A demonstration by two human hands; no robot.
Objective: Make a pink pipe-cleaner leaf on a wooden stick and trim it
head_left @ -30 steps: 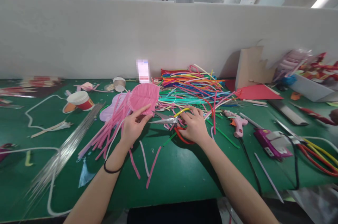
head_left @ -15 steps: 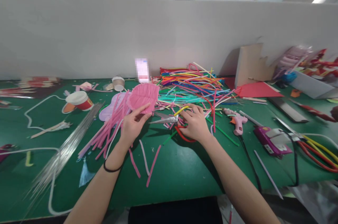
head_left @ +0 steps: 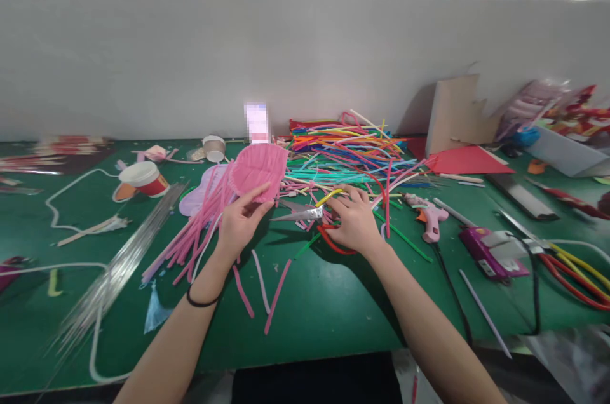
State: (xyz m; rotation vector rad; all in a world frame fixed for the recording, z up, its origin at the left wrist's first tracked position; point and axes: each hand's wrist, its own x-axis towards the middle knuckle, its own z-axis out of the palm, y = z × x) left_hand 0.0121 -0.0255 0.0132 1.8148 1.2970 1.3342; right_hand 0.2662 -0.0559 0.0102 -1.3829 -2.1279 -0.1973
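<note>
My left hand [head_left: 241, 223] is closed on the lower edge of a pink fan-shaped piece [head_left: 260, 170] that looks made of pipe cleaners laid side by side. In my right hand [head_left: 352, 220] is a pair of scissors [head_left: 305, 215] with one yellow and one red handle. Their blades are parted and point left, with the upper tip near the base of the pink piece; whether it touches cannot be made out. Beneath and left of my left hand lies a bundle of pink pipe cleaners [head_left: 190, 239], partly over a lilac flat shape [head_left: 203, 191].
Behind my hands is a heap of coloured pipe cleaners [head_left: 343, 143]. A pink glue gun [head_left: 431, 220], a purple power strip [head_left: 490, 255] and larger scissors [head_left: 572, 270] lie right. Left are a paper cup [head_left: 145, 178] and thin wires [head_left: 124, 251]. A grey partition [head_left: 305, 54] stands behind.
Both hands keep nearly the same pose, holding the pink piece and the scissors. The scissor blades remain parted; the whole view has shifted very slightly.
</note>
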